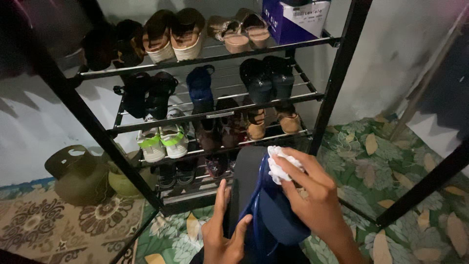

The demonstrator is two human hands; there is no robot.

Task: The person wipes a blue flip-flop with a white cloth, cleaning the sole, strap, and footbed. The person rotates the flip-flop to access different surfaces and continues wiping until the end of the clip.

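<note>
My left hand [222, 234] grips the lower edge of a dark blue flip-flop sandal [273, 215], held upright in front of me. My right hand [310, 188] presses a crumpled white cloth [281, 164] against the sandal's upper end. The sandal's dark sole side [246, 181] faces left. Both hands sit just in front of the lower shelves of a black metal shoe rack [215, 115].
The rack holds several pairs: brown wedge sandals [173, 32], tan sandals [242, 29], black shoes [266, 76], a single blue shoe [200, 88], white-and-green sneakers [163, 139]. A blue shoebox [288, 17] sits top right. An olive gas cylinder [78, 176] stands left on patterned flooring [376, 161].
</note>
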